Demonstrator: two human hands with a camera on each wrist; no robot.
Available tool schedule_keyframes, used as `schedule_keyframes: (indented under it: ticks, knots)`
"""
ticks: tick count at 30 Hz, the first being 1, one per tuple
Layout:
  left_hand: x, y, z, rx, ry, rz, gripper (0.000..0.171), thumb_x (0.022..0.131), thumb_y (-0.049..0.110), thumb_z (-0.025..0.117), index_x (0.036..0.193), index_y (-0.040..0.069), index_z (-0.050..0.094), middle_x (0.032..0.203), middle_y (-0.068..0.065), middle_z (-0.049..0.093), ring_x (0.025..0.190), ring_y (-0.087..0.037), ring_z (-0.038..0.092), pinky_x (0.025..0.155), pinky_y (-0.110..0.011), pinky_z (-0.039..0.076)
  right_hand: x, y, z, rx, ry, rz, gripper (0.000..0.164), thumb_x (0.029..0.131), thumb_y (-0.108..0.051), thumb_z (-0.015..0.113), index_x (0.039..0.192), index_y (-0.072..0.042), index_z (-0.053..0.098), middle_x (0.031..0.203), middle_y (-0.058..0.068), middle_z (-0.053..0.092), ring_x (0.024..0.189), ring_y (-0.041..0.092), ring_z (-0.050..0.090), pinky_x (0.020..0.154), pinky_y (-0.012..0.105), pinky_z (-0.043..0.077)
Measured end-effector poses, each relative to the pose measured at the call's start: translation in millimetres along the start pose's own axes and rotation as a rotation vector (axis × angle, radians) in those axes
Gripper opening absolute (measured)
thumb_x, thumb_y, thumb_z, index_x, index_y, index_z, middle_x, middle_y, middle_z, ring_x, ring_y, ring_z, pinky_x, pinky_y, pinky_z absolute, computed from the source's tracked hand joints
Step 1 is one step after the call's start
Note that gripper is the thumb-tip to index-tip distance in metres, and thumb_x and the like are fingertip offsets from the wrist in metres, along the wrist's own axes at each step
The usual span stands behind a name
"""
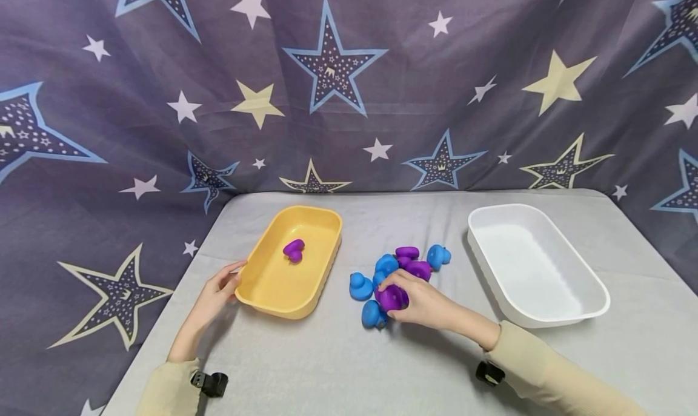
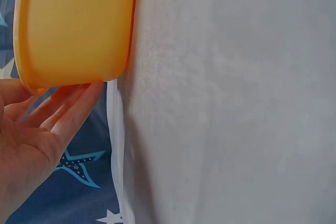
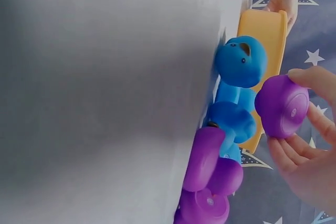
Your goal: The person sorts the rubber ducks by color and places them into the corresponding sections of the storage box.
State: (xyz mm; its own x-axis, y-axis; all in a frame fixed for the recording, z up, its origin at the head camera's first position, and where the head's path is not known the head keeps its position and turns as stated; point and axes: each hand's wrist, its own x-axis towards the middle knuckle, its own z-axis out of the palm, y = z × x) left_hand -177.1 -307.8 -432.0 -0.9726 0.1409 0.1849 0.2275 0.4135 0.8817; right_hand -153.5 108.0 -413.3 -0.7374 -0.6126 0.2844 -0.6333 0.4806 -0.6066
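Currently your right hand (image 1: 428,304) pinches purple rubbery duck (image 3: 283,106), fingers part-closed, just above blue ducks (image 1: 361,287) and loose purple ducks (image 1: 419,269). Left of grip: one purple duck (image 1: 294,247) inside yellow plastic tray (image 1: 323,292), left hand (image 1: 214,295) touching it, fingers near-straight. Looks early; most ducks outside tray.

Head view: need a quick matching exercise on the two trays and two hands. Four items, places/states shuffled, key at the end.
Column 1
1. Yellow tray
2. Right hand
3. White tray
4. Left hand

Column 2
A. Stands on the right side of the table, apart from both hands
B. Touches a tray
C. Has a purple toy duck lying inside it
D. Holds another purple toy duck in its fingers

Pairs: 1-C, 2-D, 3-A, 4-B
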Motion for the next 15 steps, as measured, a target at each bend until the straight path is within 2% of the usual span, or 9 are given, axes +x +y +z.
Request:
schedule_keyframes:
  ticks: [6, 15]
  knots:
    - [-0.4, 0.7, 0.3, 0.005, 0.002, -0.005, 0.034, 0.093, 0.006, 0.040, 0.123, -0.012, 0.040, 0.101, -0.034, 0.052, 0.072, -0.006, 0.056, 0.055, -0.028, 0.049, 4, -2, -1, 0.002, 0.019, -0.023, 0.035, 0.071, -0.011, 0.070, 0.102, -0.011, 0.055, 0.107, 0.004, 0.053, 0.103, 0.019, 0.048, 0.085, 0.037, 0.044]
    - [-0.3, 1.4, 0.6, 0.004, 0.000, -0.014, 0.035, 0.093, 0.006, 0.040, 0.123, -0.012, 0.040, 0.101, -0.034, 0.052, 0.072, -0.007, 0.055, 0.056, -0.029, 0.049, 14, -7, -4, 0.036, 0.031, -0.029, 0.036, 0.072, -0.011, 0.070, 0.105, -0.012, 0.055, 0.107, 0.004, 0.053, 0.099, 0.018, 0.050, 0.083, 0.036, 0.046]
